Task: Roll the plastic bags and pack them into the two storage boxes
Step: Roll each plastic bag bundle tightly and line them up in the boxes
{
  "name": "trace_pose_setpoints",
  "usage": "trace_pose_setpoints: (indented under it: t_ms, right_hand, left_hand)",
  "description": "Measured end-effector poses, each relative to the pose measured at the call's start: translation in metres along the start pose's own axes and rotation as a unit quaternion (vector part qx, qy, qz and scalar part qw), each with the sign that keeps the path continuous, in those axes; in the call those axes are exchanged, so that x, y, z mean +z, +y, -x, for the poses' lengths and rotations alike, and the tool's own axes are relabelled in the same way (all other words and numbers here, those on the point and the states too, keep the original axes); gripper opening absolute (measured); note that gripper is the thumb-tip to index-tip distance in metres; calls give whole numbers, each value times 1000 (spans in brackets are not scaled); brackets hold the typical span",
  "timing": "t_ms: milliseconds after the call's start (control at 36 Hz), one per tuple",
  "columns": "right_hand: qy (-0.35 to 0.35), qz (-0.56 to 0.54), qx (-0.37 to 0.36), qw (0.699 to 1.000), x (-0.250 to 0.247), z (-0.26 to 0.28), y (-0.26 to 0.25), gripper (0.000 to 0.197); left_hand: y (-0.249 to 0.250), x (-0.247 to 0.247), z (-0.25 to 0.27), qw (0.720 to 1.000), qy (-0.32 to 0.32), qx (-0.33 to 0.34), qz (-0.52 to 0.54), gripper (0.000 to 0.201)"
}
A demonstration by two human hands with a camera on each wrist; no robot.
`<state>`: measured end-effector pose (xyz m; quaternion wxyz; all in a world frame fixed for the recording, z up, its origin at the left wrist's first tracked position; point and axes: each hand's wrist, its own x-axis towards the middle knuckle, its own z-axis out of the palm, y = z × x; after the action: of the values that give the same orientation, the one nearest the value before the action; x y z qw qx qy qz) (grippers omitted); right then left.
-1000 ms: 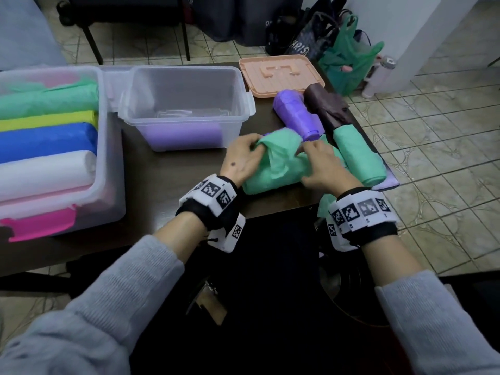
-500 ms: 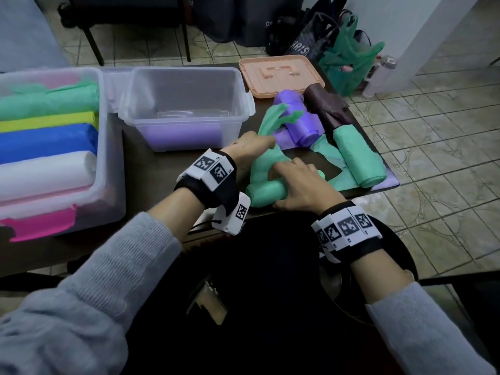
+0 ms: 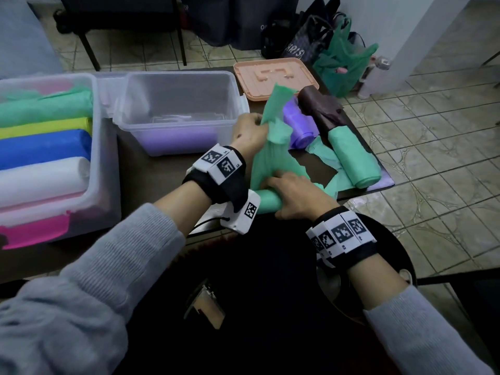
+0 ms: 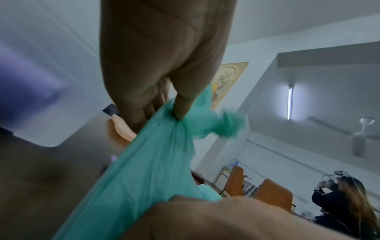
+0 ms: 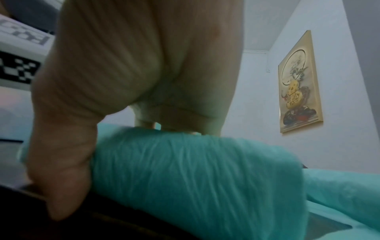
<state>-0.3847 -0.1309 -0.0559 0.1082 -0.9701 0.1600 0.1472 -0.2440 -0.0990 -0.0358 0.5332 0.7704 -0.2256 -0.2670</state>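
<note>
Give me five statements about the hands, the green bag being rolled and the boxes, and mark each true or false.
1. The left hand pinches the loose end of the green bag and pulls it up. True.
2. The right hand lies on the rolled part of that bag at the table's near edge. True.
3. The small clear box is packed full of rolls. False: only a purple layer shows at its bottom.
4. The large box on the left holds green, yellow, blue and white rolls. True.
5. The peach lid is closed on the small box. False: it lies on the table behind the purple roll.
</note>
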Motion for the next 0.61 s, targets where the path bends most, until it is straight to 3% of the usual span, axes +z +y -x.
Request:
trace_pose_setpoints:
  t_ms: [139,250,361,444,528,611]
  right_hand:
    - [-9,3,-4,1000,1,2,1,60]
    - [2,-2,-1,1000,-1,1,4,63]
    - [-7,-19,5,1000,-2,-1,6,64]
    - [-12,-45,9,999,-1,-2,7,62]
    - [-13,-55,12,998,-1,0,9,63]
    - [-11,-63,12,998,-1,1,8,64]
  left_hand:
    - [25,-4,-8,997,51,18,62,18]
    - [45,-7,-16,994,44,0,101,15]
    - [55,-8,-21,996,62,15,57,9]
    - [60,-11,-23,993,85,52,-63,28]
    - [60,-10,-8,960,69,150,-227,35]
    - [49,-1,8,931,-60,130,-337,23]
